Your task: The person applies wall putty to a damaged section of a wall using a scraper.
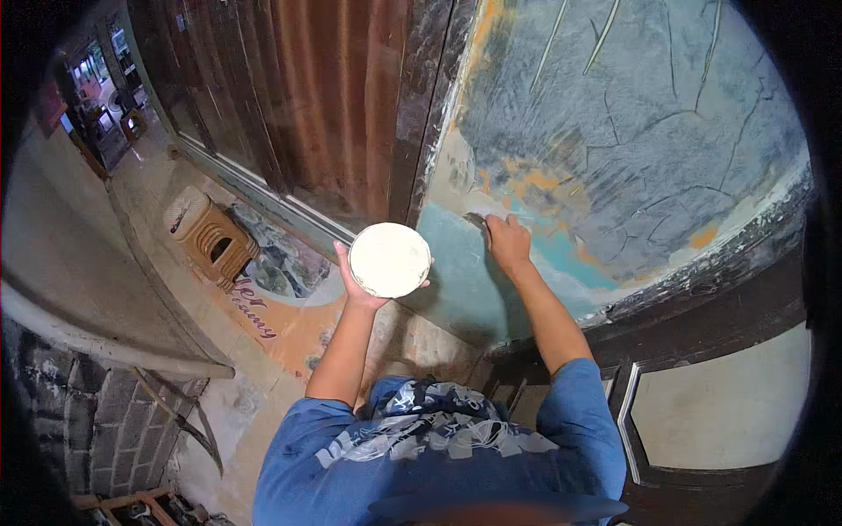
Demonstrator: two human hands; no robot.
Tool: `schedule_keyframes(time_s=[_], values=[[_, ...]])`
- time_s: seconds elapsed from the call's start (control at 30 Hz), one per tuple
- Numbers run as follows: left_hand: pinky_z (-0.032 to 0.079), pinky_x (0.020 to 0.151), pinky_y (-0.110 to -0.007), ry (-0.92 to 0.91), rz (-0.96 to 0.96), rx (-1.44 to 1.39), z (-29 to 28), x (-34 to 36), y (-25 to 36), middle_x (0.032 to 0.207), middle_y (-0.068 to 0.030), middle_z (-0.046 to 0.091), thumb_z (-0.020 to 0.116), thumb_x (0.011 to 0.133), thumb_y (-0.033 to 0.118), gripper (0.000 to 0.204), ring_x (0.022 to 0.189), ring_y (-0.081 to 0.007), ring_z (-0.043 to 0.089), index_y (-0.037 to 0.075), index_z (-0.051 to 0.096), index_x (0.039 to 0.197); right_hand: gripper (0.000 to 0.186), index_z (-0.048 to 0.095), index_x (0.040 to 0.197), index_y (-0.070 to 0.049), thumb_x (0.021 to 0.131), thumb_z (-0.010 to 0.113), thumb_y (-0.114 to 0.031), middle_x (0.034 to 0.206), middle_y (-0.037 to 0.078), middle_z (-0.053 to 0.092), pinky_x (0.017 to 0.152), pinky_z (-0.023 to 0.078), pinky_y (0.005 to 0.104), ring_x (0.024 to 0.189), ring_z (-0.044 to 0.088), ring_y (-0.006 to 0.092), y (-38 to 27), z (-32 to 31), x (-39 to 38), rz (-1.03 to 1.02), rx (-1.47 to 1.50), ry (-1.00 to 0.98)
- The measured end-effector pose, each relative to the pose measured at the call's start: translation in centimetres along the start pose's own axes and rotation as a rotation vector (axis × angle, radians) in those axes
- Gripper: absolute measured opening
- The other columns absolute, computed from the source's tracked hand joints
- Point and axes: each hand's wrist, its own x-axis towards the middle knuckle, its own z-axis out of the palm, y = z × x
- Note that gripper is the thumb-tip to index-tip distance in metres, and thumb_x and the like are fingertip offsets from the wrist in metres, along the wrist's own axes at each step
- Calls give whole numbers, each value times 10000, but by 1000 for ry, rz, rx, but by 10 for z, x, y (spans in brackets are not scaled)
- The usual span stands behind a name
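My left hand [358, 282] is wrapped round a round tub [390, 259], held up in front of the wall. Its top is a pale cream disc, either a lid or a smooth filling; I cannot tell which. Against the wall [544, 131], my right hand [509, 241] is closed on a small scraper [476, 218], whose short dark tip points left and meets the surface. The handle is mostly hidden in my fingers. Around it the wall is patchy: pale turquoise below, grey-blue above, with orange patches and long cracks.
Left of the wall stands a dark-framed door or window [333, 114] with a brown curtain. A tan plastic stool [215, 241] stands on a printed sheet [281, 324] on the floor. Dark wooden panelling [719, 403] is at lower right, grey blocks [114, 430] at lower left.
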Motion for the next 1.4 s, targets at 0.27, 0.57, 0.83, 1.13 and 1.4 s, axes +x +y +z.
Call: schedule_keyframes(time_s=[0.27,0.57,0.83,1.13,1.4], values=[[406,940,-802,25,-2,-26,-4,1,1,1500,-311,402,333,739,970,1172,1288,-632,423,101,369,1525,132,648,959,-128,867,687,-214,807,102,655,625,505,497,745,618,345,-7,-20,-6,-36,97,96],[411,934,-802,29,15,-4,-7,3,3,1500,-303,408,318,742,971,1176,1281,-616,446,94,360,1525,111,663,953,-128,917,663,-232,800,71,660,607,509,471,791,622,312,-10,-25,12,31,72,135],[403,930,-812,53,2,-38,-2,6,4,1520,-311,372,355,735,966,1170,1290,-637,413,116,344,1539,89,634,940,-131,869,646,-183,867,85,684,649,516,493,844,628,325,-11,6,-2,-19,45,-28],[365,942,-835,5,-16,-7,-1,8,9,1543,-284,358,316,744,969,1159,1328,-608,396,124,354,1536,104,647,970,-122,877,677,-159,869,73,677,636,512,462,806,614,318,-10,-16,2,-51,126,177],[370,936,-841,-2,-8,29,3,14,18,1540,-269,370,345,755,951,1137,1319,-596,418,126,351,1536,133,655,984,-126,866,683,-179,879,62,684,652,515,468,834,622,315,-8,-16,11,17,38,82]])
